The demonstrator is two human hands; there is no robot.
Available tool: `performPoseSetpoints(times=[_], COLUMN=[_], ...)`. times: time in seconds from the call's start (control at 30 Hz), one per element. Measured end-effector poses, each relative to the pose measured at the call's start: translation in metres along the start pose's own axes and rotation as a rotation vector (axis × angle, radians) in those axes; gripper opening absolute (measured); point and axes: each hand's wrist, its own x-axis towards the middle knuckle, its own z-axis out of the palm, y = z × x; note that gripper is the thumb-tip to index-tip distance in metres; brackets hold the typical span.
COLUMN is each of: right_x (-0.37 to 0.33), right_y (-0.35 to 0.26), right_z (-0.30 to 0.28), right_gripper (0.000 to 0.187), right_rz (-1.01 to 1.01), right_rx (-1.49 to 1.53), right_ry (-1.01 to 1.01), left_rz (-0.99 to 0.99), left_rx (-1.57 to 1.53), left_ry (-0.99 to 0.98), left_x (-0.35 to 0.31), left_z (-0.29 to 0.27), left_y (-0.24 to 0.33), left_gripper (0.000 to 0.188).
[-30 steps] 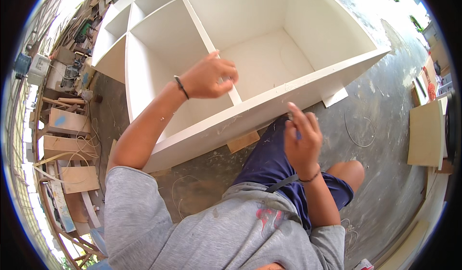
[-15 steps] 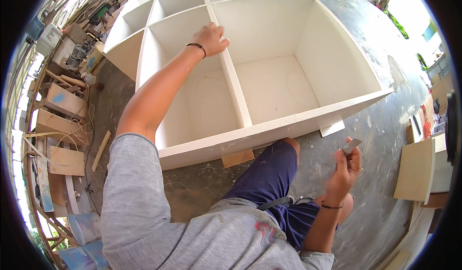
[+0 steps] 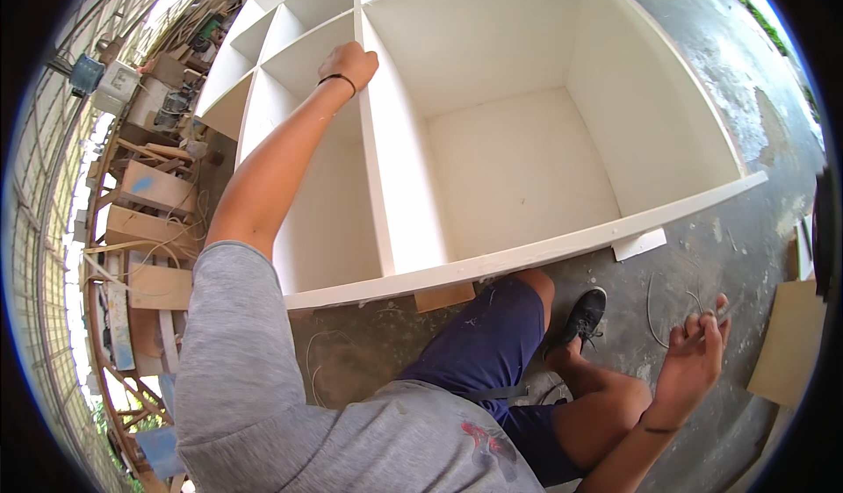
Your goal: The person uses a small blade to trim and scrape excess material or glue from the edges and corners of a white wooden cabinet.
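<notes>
A large white cabinet (image 3: pixel 562 237) lies with its open compartments facing up in front of me. My left hand (image 3: pixel 349 65) is closed at the edge of the long divider (image 3: pixel 373 164) between a narrow and a wide compartment. Its fingers curl away from view, so anything inside them is hidden. Off the cabinet's near right side, my right hand (image 3: pixel 692 357) is raised over the floor. Pinched in its fingers is a small flat grey blade-like piece (image 3: pixel 722 316), seen nearly edge-on.
Wooden boxes and boards (image 3: pixel 158 234) crowd the left side. Beneath the cabinet's near edge, a light block (image 3: pixel 639 244) and a brown wood piece (image 3: pixel 444 297) stick out. Thin cord (image 3: pixel 651 313) lies on the floor near my shoe (image 3: pixel 583 322). A pale panel (image 3: pixel 788 344) stands far right.
My view has shifted, showing my shoe. My left hand remains at the divider, its fingers more tightly curled. The right hand has tilted, turning the grey piece nearly edge-on.
</notes>
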Motion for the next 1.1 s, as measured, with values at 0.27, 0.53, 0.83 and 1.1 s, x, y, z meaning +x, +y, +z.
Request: performPoseSetpoints(times=[0.27, 0.53, 0.83, 1.1], right_x=[0.038, 0.099, 0.165, 0.157], right_y=[-0.003, -0.033, -0.060, -0.008], right_z=[0.019, 0.050, 0.184, 0.257], right_gripper=[0.040, 0.039, 0.048, 0.038], right_rz=[0.289, 0.444, 0.671, 1.053], right_rx=[0.326, 0.530, 0.168, -0.125], right_ry=[-0.359, -0.357, -0.254, -0.333], left_rz=[-0.173, -0.284, -0.349, -0.359], left_rx=[-0.038, -0.042, -0.046, -0.042], left_ry=[0.172, 0.132, 0.024, 0.003], left_x=[-0.012, -0.031, -0.042, -0.045], left_z=[0.014, 0.011, 0.006, 0.013], left_y=[-0.014, 0.001, 0.020, 0.022], left_gripper=[0.035, 0.033, 0.031, 0.026])
